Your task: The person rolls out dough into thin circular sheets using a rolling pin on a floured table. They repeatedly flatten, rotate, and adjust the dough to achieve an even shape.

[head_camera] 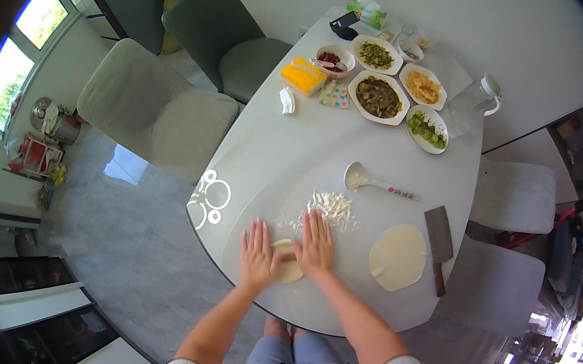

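Both my hands lie flat, fingers stretched forward, over a thin wooden rolling pin [288, 257], whose ends are hidden beneath them. My left hand [259, 256] covers its left end and my right hand [316, 245] its right end. Under the pin is a small round of dough [289, 275], partly covered by the hands. Just beyond my right fingertips is a pile of white flour [336, 209]. A larger, flat dough sheet [398, 257] rests to the right, beside a cleaver [439, 235] with a wooden handle. Farther back, a white ladle [357, 177] holds some flour.
Dishes of food stand at the table's far end, including a meat dish [379, 98] and green grapes [427, 130]. Near them are a yellow tissue pack [303, 76] and a clear pitcher [465, 104]. Chairs flank the table, among them a beige one [190, 127] at left.
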Available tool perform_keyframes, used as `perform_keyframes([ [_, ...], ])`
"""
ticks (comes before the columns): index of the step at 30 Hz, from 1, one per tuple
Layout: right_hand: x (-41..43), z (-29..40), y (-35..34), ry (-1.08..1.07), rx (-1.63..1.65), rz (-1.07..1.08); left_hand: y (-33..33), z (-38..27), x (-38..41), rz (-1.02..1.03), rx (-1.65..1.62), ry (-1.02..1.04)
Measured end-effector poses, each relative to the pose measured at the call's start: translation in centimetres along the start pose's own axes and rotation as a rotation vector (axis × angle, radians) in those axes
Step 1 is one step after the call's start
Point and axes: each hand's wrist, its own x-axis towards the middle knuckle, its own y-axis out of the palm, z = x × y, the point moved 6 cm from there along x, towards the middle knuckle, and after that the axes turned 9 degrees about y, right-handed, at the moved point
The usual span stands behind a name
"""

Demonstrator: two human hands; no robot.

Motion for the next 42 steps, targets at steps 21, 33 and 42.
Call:
perform_keyframes([
  [21, -9.9, -1.1, -0.5, 0.089, 0.117, -0.017, -1.8, -2.8, -0.2, -0.093, -0.104, -0.13],
  [33, -9.4, -0.2, -3.9, -0.019, 0.046, 0.121, -0.9, 4.4, -0.9, 0.332, -0.235, -0.671],
  [42, -11.4, 0.4, -1.0, -0.012, 0.085, -0.088, -2.1, -3.3, -6.2, -0.116, 0.08, -0.125],
])
